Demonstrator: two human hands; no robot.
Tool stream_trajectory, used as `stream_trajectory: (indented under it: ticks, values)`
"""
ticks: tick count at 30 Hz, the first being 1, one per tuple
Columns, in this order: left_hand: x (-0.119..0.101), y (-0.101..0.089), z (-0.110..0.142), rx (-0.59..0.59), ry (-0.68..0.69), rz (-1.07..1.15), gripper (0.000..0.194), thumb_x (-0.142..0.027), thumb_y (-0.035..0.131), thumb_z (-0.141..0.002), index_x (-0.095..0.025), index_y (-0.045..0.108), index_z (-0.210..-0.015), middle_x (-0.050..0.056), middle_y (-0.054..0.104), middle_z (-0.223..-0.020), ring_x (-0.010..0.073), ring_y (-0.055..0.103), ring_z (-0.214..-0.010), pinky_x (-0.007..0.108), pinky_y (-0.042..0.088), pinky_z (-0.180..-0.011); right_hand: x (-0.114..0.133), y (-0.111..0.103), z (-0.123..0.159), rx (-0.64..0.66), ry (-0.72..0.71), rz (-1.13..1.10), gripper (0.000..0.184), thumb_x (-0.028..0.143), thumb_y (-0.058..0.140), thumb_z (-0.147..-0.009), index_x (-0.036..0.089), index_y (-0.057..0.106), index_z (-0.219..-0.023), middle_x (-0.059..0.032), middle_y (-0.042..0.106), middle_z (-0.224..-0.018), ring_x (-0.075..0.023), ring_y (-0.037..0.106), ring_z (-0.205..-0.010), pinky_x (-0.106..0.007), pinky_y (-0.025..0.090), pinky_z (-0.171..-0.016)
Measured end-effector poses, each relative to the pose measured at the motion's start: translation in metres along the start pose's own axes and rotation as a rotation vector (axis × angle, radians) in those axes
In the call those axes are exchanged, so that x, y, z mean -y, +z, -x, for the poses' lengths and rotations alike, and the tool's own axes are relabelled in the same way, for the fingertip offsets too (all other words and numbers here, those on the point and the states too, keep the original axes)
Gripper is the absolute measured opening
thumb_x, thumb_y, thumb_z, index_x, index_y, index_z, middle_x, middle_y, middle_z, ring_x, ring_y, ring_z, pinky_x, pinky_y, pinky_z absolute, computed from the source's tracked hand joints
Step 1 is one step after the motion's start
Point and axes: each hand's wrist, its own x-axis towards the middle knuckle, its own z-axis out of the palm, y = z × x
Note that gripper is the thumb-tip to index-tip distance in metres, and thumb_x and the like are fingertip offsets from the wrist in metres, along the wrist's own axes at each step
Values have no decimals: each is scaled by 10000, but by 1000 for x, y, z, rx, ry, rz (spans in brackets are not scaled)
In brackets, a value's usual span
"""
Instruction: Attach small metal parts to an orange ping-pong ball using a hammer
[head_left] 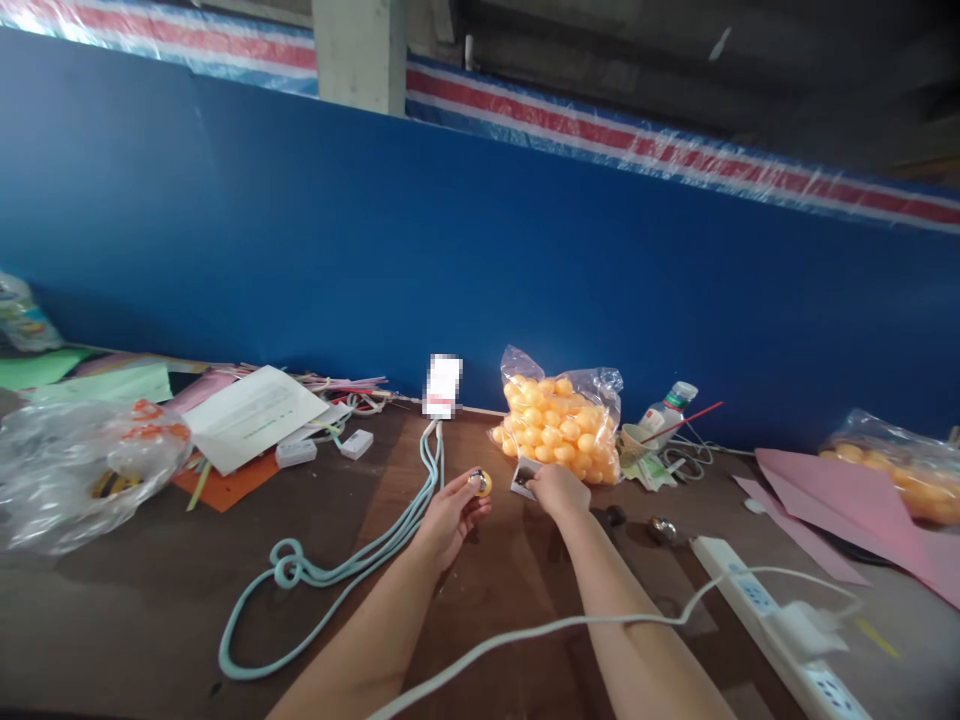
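Observation:
My left hand point(452, 512) pinches a small orange ball point(481, 483) with a dark mark on it, held just above the brown table point(150, 610). My right hand point(556, 490) is closed on a small white card or sheet point(523, 476) right beside the ball. Directly behind both hands lies a clear plastic bag full of orange balls point(559, 425). Both forearms reach in from the bottom edge.
Pale blue cables point(352, 565) loop left of my left arm. A white power strip point(757, 600) with a plugged charger and white cord lies right. Papers point(251, 415), a crumpled plastic bag point(75, 465), pink paper point(847, 500), a bottle point(667, 410) and a blue wall panel point(480, 250) surround.

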Motion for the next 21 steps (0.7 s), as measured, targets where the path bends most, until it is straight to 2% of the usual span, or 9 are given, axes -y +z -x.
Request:
stream_trajectory:
  ticks: [3,6,11,15,18,21]
  values:
    - [-1,0,1,67,5,21,379,-217,675,-738,-127,606,-1100,93,662,-877,105,612,-660,224,517,-648,2,-1,-5,24,29,35,280,344,617,-703,195,677,-932,-134,670,-996,-269,618,-940,-329,454,-710]
    - [1,-1,0,89,74,-40,447,-234,720,-687,-143,612,-1112,82,655,-886,111,610,-692,234,510,-675,3,0,-8,25,45,52,296,294,612,-702,168,665,-965,-159,666,-1000,-282,614,-959,-339,455,-718]
    - [8,-3,-5,116,201,-195,530,-275,749,-632,-171,614,-1133,47,640,-859,115,591,-727,264,489,-726,1,3,-8,37,18,48,257,275,580,-709,184,668,-932,-125,677,-995,-273,629,-928,-331,464,-683]
    - [9,-2,-6,102,275,-313,516,-289,734,-634,-174,624,-1125,41,647,-836,114,574,-708,244,473,-692,-2,4,-5,35,-7,52,251,325,567,-736,193,668,-925,-118,675,-1001,-262,621,-949,-332,455,-719]
    - [7,-1,-4,107,333,-400,489,-252,729,-630,-175,639,-1105,59,661,-920,133,588,-766,240,464,-720,-1,3,-6,39,-13,50,287,397,590,-727,202,669,-922,-116,669,-1018,-269,616,-961,-343,451,-737]
    - [4,0,-1,115,388,-448,475,-197,714,-640,-196,638,-1109,68,641,-1047,148,595,-865,246,449,-803,0,4,-8,45,4,48,245,356,609,-712,205,677,-893,-120,676,-985,-273,626,-937,-347,456,-714]
